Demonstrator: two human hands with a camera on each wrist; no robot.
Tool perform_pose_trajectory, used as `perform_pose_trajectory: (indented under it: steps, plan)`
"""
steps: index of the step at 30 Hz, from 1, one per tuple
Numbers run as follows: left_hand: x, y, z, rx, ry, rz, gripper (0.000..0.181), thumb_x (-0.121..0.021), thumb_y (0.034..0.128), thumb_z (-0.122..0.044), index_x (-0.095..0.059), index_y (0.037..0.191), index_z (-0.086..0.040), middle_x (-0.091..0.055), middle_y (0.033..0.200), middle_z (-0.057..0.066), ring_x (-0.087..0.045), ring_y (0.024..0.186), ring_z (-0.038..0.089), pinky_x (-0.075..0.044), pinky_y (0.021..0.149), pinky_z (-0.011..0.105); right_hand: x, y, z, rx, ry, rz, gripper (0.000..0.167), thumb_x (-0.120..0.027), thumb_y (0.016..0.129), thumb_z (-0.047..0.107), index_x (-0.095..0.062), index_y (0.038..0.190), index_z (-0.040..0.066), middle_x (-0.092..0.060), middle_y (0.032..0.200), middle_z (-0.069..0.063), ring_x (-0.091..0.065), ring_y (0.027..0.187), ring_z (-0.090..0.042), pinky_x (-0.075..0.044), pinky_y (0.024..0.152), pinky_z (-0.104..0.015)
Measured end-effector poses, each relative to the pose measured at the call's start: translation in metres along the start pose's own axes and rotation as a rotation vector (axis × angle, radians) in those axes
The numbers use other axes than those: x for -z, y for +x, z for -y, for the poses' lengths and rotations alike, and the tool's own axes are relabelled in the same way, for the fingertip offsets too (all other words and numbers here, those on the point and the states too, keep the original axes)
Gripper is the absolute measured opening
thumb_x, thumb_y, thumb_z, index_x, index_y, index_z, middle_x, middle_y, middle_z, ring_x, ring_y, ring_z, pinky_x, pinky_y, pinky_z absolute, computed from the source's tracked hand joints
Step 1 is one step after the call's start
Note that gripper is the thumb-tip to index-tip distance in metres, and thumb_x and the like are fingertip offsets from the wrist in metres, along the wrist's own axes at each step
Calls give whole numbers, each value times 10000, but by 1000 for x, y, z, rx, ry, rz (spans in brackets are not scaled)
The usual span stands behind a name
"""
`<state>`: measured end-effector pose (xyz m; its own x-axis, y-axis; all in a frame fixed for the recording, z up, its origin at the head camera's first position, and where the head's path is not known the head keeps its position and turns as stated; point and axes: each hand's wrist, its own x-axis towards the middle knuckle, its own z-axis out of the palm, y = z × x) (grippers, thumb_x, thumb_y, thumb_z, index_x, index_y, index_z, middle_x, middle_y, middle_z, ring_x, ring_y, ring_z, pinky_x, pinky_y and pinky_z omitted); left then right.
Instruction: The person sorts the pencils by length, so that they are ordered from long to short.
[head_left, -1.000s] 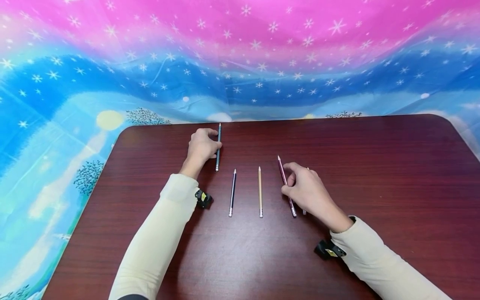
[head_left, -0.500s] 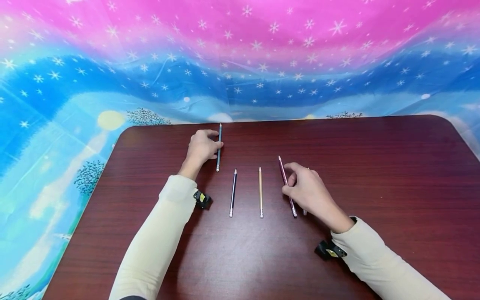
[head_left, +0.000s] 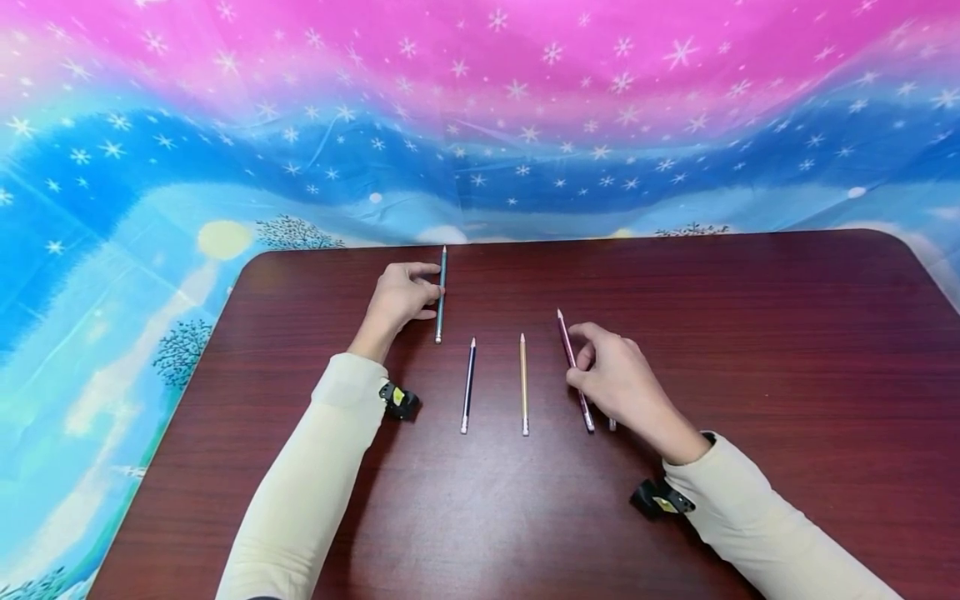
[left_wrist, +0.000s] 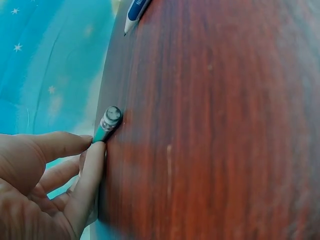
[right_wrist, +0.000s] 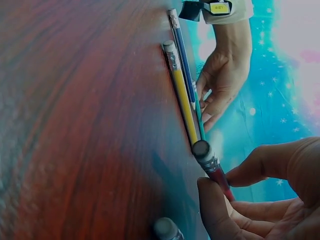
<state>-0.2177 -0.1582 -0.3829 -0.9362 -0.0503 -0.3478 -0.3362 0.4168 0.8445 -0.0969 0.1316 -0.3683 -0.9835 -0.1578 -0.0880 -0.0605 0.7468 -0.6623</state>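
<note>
My left hand (head_left: 401, 298) pinches a green pencil (head_left: 441, 308) near the table's far edge; in the left wrist view its eraser end (left_wrist: 112, 116) rises beyond the fingertips. My right hand (head_left: 618, 379) holds a dark red pencil (head_left: 564, 340) between thumb and fingers, its tip pointing away and slightly left. In the right wrist view the red pencil (right_wrist: 215, 169) shows its eraser end nearest. Between the hands, a dark blue pencil (head_left: 468, 385) and a yellow pencil (head_left: 523, 385) lie side by side on the table, tips away from me.
Under my right hand, the eraser end of another pencil (head_left: 612, 425) peeks out; the remainder is hidden. The dark brown wooden table (head_left: 750, 350) has rounded far corners. A pink and blue snowflake cloth (head_left: 480, 125) hangs behind it.
My left hand draws slightly left and down, its fingertips now reaching less far over the green pencil. My right hand and the red pencil stay nearly still.
</note>
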Motion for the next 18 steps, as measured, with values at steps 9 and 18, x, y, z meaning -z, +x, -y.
perform_pose_trajectory:
  steps: [9,18]
  plan:
    - [-1,-1,0,-4,-17,-3,446,-651,1016,-53,-633,1454,-133,-715,1120,139,-744,1122,234,-650,700,280,0,1,0,3,14,-4,524,-687,842,-8,-608,1359,-34,-665,770,-40,-573,656,-138,-491,749,-319]
    - [-2,-2,2,-7,-8,3,445,-654,1022,-85,-623,1462,-138,-710,1112,122,-727,1078,229,-652,705,289,0,1,-1,-2,77,15,514,-659,867,-36,-587,1376,-45,-666,800,-77,-597,604,-120,-514,665,-297]
